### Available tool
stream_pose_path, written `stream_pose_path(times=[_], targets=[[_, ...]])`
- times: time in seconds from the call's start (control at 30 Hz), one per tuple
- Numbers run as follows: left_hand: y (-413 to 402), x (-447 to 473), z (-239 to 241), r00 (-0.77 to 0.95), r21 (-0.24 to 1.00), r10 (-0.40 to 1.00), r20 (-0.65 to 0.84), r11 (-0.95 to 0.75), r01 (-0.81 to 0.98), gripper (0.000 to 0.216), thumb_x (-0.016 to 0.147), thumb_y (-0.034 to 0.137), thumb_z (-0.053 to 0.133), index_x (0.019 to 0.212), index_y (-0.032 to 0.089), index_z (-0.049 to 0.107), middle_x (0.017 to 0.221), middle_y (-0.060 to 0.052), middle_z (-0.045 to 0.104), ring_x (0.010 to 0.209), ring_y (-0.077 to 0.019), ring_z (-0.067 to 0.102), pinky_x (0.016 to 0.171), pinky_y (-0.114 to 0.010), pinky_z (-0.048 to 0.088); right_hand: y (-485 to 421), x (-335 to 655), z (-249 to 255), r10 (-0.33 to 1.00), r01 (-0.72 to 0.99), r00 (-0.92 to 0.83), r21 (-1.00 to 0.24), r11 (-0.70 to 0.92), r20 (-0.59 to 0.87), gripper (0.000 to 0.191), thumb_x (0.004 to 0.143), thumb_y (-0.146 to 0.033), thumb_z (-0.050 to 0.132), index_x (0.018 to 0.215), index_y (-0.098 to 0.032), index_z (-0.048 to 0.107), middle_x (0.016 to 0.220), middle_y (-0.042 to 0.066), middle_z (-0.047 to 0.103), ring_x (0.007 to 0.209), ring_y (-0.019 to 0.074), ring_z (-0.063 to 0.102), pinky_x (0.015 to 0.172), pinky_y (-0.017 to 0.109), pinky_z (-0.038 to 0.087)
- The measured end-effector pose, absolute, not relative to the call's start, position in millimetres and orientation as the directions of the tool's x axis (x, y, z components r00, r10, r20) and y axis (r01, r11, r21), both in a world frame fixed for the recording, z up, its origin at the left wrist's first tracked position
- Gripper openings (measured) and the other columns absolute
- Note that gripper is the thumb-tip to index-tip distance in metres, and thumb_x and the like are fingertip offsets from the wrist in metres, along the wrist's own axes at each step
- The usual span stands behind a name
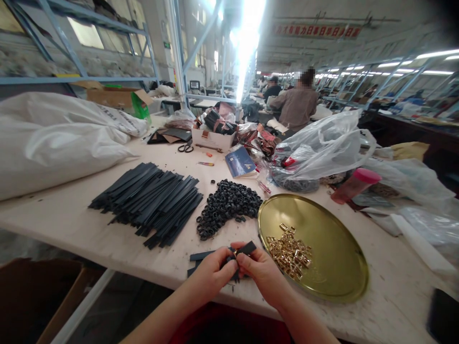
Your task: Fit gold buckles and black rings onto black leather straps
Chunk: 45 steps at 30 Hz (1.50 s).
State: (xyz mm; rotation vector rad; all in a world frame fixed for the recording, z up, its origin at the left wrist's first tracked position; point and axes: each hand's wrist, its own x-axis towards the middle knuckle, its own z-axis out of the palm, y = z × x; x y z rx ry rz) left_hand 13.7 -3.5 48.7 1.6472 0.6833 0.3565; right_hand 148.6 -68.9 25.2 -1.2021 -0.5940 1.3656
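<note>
My left hand and my right hand meet at the near table edge. Both pinch a short black strap, fingers closed on it. A small gold piece seems to sit at the fingertips, too small to be sure. Two loose black straps lie just left of my hands. To the right a round brass tray holds several small gold buckles. Beyond my hands are a heap of black loops and a stack of long black straps.
A big white sack fills the left of the table. Clear plastic bags, a pink-capped bottle, a blue booklet, scissors and a white box stand further back. A person sits beyond. A cardboard box sits lower left.
</note>
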Motion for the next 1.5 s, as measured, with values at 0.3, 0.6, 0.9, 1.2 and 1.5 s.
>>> stream_pose_path(times=[0.3,0.6,0.9,1.2,1.5], targets=[[-7.3,12.5,36.9,0.706,0.940,0.621,-0.340,0.193,0.283,0.025,0.080,0.042,0.040,0.075,0.017,0.044,0.046,0.009,0.042,0.033,-0.0036,0.027,0.034,-0.016,0.020,-72.2,134.2,17.5,0.918,-0.201,0.348,-0.972,-0.123,-0.189,0.030,0.071,-0.047,0.061,0.072,-0.016,0.057,0.059,-0.002,0.056,0.057,0.0122,0.052,0.057,0.026,0.044],[-15.2,15.3,28.3,0.629,0.946,0.718,-0.298,0.135,0.294,0.025,0.080,0.038,0.039,0.073,0.016,0.047,0.055,0.004,0.052,0.037,-0.0054,0.035,0.039,-0.019,0.028,-73.9,131.0,14.2,0.905,0.067,0.419,-0.991,-0.113,-0.074,0.024,0.078,-0.041,0.052,0.071,-0.018,0.052,0.062,-0.002,0.053,0.057,0.0131,0.050,0.054,0.025,0.041],[-18.4,7.4,38.6,0.621,0.898,0.745,-0.245,-0.067,0.435,0.021,0.080,0.033,0.044,0.067,0.017,0.050,0.057,0.004,0.053,0.055,-0.0113,0.045,0.054,-0.022,0.032,-75.4,135.6,19.6,0.937,0.044,0.327,-0.988,-0.145,-0.123,0.020,0.073,-0.038,0.057,0.069,-0.020,0.050,0.058,-0.003,0.052,0.054,0.0129,0.049,0.052,0.025,0.040],[-19.1,4.0,33.2,0.599,0.858,0.768,-0.226,-0.135,0.496,0.015,0.077,0.025,0.043,0.063,0.018,0.045,0.058,0.003,0.051,0.058,-0.0122,0.047,0.056,-0.022,0.032,-83.9,134.6,17.8,0.938,0.331,0.348,-0.935,-0.127,-0.004,0.012,0.074,-0.031,0.056,0.069,-0.019,0.055,0.066,0.000,0.056,0.064,0.0154,0.051,0.061,0.028,0.039],[-15.3,4.1,38.7,0.691,0.866,0.671,-0.269,-0.146,0.478,0.017,0.076,0.026,0.044,0.061,0.018,0.046,0.055,0.005,0.051,0.056,-0.0107,0.046,0.053,-0.021,0.031,-86.0,142.5,17.5,0.975,-0.029,0.145,-0.985,-0.168,-0.170,0.024,0.078,-0.042,0.052,0.072,-0.019,0.049,0.061,-0.003,0.051,0.056,0.0121,0.047,0.055,0.025,0.038]])
